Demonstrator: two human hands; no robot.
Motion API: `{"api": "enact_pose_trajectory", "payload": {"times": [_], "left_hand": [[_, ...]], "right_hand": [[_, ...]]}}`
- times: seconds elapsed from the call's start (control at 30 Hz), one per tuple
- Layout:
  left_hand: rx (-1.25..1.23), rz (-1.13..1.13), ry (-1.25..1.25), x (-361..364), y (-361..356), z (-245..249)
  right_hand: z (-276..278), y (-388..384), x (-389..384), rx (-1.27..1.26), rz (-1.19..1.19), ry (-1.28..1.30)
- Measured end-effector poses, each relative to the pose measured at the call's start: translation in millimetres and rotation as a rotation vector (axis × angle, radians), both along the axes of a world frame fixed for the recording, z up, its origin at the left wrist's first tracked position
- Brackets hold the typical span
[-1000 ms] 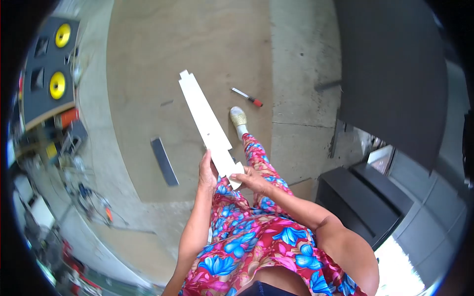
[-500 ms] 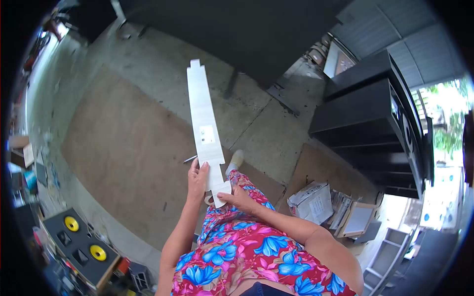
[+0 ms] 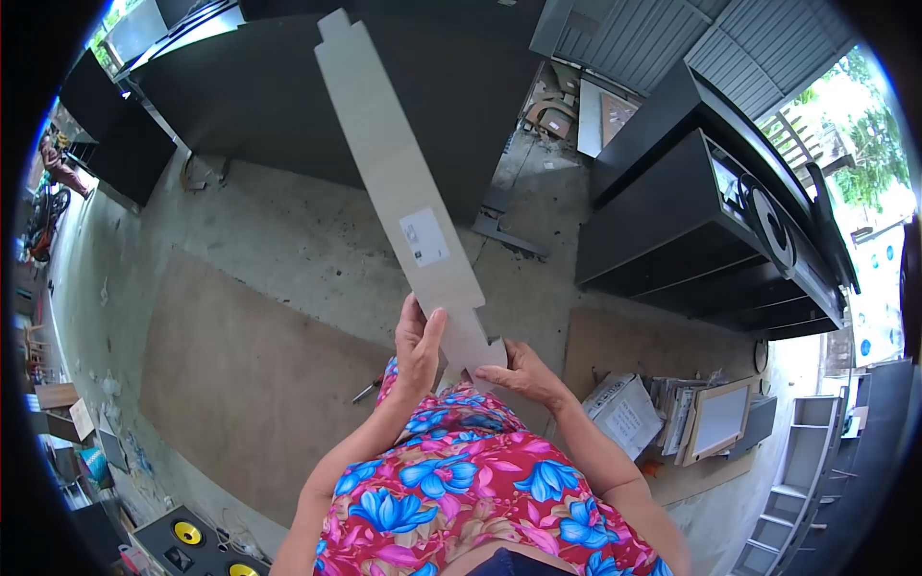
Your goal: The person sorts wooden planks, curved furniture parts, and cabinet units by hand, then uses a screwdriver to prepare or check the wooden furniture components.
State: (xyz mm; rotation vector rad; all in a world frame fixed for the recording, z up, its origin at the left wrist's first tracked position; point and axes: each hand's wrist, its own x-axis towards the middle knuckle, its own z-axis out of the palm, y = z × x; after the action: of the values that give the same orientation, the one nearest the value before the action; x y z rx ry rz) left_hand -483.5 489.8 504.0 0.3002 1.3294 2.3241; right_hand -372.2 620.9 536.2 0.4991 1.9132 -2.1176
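Note:
A long, flat white cardboard piece (image 3: 384,163) with notched ends and a printed label (image 3: 424,237) slants up and away from my body. My left hand (image 3: 420,346) grips its left edge near the lower end, thumb on the face. Lower down, my right hand (image 3: 526,372) has hold of the bottom end, with the thumb across it and the fingers partly behind. A small slim object (image 3: 366,391) lies on the floor beside my left wrist, too small to name.
A brown sheet (image 3: 240,355) covers part of the concrete floor. Dark cabinets (image 3: 663,221) stand at right, near a white box (image 3: 624,413) and leaning frames (image 3: 718,420). A black panel (image 3: 288,96) rises ahead. A speaker panel with yellow cones (image 3: 182,547) lies lower left.
The cardboard has risen and tilted, its far end now higher and further left in view. Both hands have moved right with it, and the camera view has tipped upward.

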Motion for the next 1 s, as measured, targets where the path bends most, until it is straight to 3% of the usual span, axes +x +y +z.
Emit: {"api": "enact_pose_trajectory", "payload": {"times": [0.2,0.33,0.43,0.63,1.0], "left_hand": [[-0.044,-0.048,0.103,-117.7,55.0,41.6],[-0.062,-0.103,0.167,-238.3,94.5,54.1],[-0.192,-0.186,0.272,-328.4,129.4,66.7],[-0.367,-0.243,0.361,-463.3,199.9,67.8],[-0.585,-0.274,0.301,-561.8,297.7,65.1]], "right_hand": [[9.1,13.8,-55.3,-0.065,-0.183,0.276],[-12.1,34.1,-55.1,0.033,-0.290,0.142],[-29.1,50.2,-55.3,0.358,-0.335,-0.020],[-95.8,57.2,-59.7,0.349,-0.630,-0.077],[-107.7,54.6,-105.0,0.247,-0.829,-0.232]]}}
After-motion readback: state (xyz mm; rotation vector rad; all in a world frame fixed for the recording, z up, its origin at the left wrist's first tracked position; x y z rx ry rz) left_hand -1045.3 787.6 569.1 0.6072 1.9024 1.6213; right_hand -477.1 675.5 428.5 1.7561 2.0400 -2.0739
